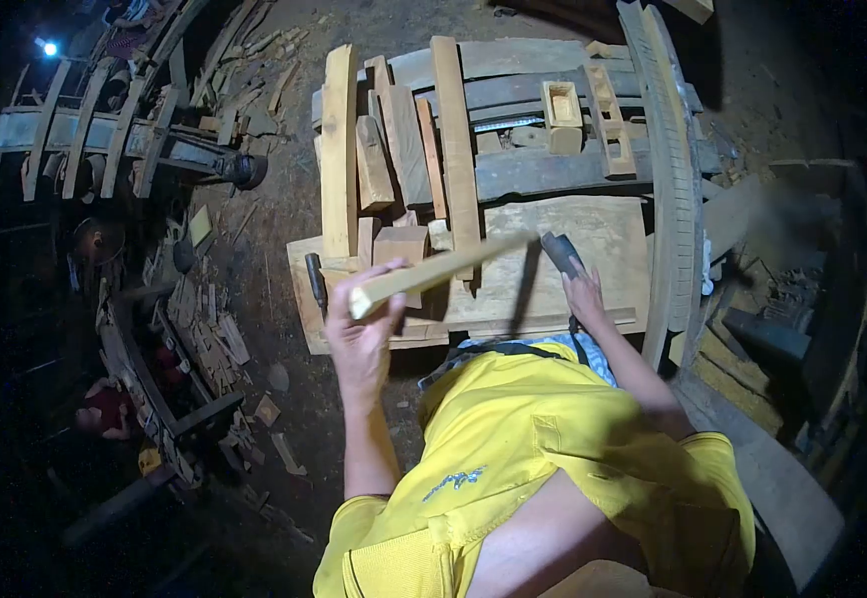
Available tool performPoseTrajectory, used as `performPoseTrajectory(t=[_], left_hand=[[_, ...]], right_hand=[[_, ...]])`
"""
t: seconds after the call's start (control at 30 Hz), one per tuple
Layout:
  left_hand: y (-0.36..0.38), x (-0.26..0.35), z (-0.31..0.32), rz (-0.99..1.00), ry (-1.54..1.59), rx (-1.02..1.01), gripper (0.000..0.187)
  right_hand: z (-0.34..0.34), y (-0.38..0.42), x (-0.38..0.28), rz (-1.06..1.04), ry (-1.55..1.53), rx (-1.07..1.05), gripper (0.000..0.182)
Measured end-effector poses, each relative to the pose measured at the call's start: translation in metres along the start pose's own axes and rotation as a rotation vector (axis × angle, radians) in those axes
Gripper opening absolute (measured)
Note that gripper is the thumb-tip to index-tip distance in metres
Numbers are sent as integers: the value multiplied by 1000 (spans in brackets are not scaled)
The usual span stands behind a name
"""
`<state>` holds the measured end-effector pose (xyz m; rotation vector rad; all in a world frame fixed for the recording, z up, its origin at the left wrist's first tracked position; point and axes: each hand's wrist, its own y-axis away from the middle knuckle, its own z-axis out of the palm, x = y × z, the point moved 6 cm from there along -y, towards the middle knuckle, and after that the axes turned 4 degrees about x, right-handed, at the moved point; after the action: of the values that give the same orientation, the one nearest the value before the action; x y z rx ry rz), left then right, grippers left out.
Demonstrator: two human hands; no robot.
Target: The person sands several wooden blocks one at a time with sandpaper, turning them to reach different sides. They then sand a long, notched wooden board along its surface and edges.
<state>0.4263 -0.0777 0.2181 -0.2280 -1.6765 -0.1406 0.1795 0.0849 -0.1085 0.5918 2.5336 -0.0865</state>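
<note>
My left hand [361, 347] is closed around the near end of a pale wooden strip [443, 270]. The strip slants up to the right above the plywood board [608, 229], its far end blurred. At the right, my right hand [585, 297] has its fingers on a dark, blocky tool [559, 252], whose exact kind I cannot make out. Under the strip, partly hidden, a wooden block [400, 242] rests on the board. Beside my left hand, a dark tool handle [316, 279] lies at the board's left edge.
Long planks [341, 149] and shorter wood pieces [408, 145] lie across the bench beyond the board. A hollowed block [563, 120] and a slotted piece [608, 122] sit farther right. A long beam [665, 179] borders the right side. Wood scraps [224, 339] litter the floor.
</note>
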Motion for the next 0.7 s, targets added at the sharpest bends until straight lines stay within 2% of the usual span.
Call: performPoseTrajectory(t=[0.07, 0.13, 0.23, 0.33, 0.4, 0.43, 0.53, 0.6, 0.67, 0.7], left_hand=[[-12, 14, -7, 201, 147, 28, 29], [-25, 29, -2, 439, 165, 41, 31], [-43, 26, 29, 709, -171, 48, 37], [-66, -68, 53, 629, -179, 1, 44], [-62, -99, 71, 661, -577, -71, 49], [-62, -133, 76, 601, -654, -161, 51], [-36, -163, 96, 587, -925, -313, 47], [-30, -193, 100, 550, -915, -366, 41], [-34, -231, 101, 413, -1180, -384, 38], [-28, -220, 102, 472, -1183, -391, 36]], right_hand=[[0, 1, -1, 23, 11, -41, 34], [-3, 2, -2, 9, 6, -30, 35], [-2, 2, 1, -19, 18, 3, 35], [-3, 4, 2, -18, 40, 14, 35], [2, 5, 3, 20, 8, -28, 36], [0, 4, 0, 46, 32, -71, 36], [2, 6, 0, 76, -17, -4, 36], [2, 8, 0, 115, 15, -44, 31], [-2, 8, -3, 62, -51, 29, 31], [3, 7, -1, 87, 21, -67, 33]])
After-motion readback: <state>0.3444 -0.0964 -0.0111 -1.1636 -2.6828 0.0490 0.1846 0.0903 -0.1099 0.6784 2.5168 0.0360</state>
